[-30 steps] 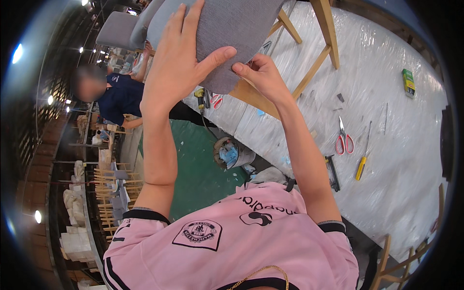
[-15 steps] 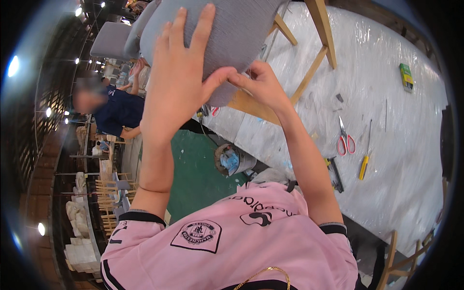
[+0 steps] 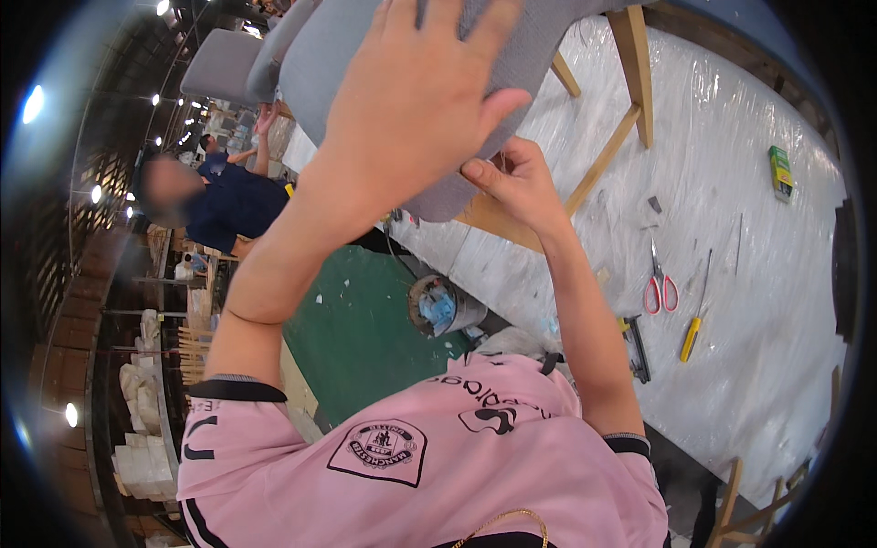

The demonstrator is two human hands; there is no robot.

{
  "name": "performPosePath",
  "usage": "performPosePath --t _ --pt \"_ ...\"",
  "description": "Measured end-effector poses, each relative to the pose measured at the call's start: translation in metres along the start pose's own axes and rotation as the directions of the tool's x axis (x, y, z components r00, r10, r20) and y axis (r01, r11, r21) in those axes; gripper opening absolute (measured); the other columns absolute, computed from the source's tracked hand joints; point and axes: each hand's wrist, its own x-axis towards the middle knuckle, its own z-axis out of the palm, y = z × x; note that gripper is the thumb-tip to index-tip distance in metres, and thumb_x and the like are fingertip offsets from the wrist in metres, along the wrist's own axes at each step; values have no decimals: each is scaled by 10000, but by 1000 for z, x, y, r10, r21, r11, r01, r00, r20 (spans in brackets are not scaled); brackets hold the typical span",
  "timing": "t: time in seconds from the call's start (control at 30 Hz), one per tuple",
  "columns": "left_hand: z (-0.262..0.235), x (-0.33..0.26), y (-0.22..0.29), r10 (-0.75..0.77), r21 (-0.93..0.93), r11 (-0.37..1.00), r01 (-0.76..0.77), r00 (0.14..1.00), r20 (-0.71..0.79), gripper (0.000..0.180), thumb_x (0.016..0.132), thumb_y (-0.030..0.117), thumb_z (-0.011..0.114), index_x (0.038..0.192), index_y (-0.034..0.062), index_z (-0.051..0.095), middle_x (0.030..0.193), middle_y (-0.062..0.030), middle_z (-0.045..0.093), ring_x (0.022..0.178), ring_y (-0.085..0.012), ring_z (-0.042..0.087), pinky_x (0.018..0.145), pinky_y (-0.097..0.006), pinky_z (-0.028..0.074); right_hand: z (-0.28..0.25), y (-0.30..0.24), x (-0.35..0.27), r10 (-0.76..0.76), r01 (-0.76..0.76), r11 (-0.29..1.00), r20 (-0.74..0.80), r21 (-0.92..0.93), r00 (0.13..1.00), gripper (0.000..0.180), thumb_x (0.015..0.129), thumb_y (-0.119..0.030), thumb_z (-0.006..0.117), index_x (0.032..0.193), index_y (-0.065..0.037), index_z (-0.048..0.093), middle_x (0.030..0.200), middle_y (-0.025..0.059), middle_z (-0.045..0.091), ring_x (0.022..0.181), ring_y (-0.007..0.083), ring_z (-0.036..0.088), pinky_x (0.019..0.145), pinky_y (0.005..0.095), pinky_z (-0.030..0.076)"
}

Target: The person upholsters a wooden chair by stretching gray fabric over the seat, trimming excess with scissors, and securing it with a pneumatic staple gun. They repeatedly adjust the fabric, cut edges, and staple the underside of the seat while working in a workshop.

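Grey chair [image 3: 525, 55] is probably soft-padded, best held by its stiff-looking wooden frame [image 3: 606, 160]; fingers are spread on left hand [image 3: 411, 100], grip can't be told on right hand [image 3: 521, 187].

The left hand [image 3: 411, 114] has slid rightward across the grey upholstered piece [image 3: 534, 50], its fingers now fanned wider and its fingertips running up to the top edge of the view. Its thumb, which met the right hand [image 3: 521, 187] half a second ago, has lifted clear and points above it. The left forearm [image 3: 292, 237], nearly upright before, now slants. The red-handled scissors [image 3: 661, 290] and screwdriver [image 3: 694, 333] appear lower in view, the whole view having shifted.
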Motion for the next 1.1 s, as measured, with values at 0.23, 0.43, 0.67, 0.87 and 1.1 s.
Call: performPosePath --t 0.23,0.43,0.67,0.87,1.1 --pt "8 -7 15 101 116 990 -86 986 -132 541 950 312 695 1414 54 592 1559 -270 427 1354 -516 459 1114 -535 416 9 -3 0 -263 262 960 -1 98 965 347 910 -293 826 1086 -6 736 1022 24 744 1017 111 633 954 312 478" --pt "19 -45 -74 -61 -634 771 -60 984 -167 561 1025 379 614 1477 52 558 1562 -187 499 1463 -301 461 1206 -443 331 5 -11 4 -142 138 989 82 54 986 322 911 -256 825 1104 -10 750 1083 38 752 1029 127 654 965 322 492" --pt "36 -47 -64 -282 -745 660 -97 887 -365 278 1001 170 605 1148 -24 739 1278 -184 713 1225 -250 654 1070 -360 458 5 2 29 -292 289 956 70 54 954 371 862 -176 852 1181 -23 738 1127 61 751 1097 170 658 991 347 506" --pt "37 -71 -46 -523 -807 591 9 765 -375 329 985 170 489 963 -66 718 1167 -242 726 1214 -354 644 1075 -450 458 5 -4 33 -97 85 973 -46 -213 994 470 810 -146 810 1250 -29 695 1331 139 668 1199 276 633 1057 411 483" --pt "199 -143 45 -942 -991 131 -3 310 -126 549 1053 405 419 1435 15 485 1614 -271 332 1480 -395 370 1203 -508 286 -30 18 27 1 -42 868 -82 -495 997 419 829 -180 780 1208 -24 695 1282 157 658 1151 292 634 1018 419 481"
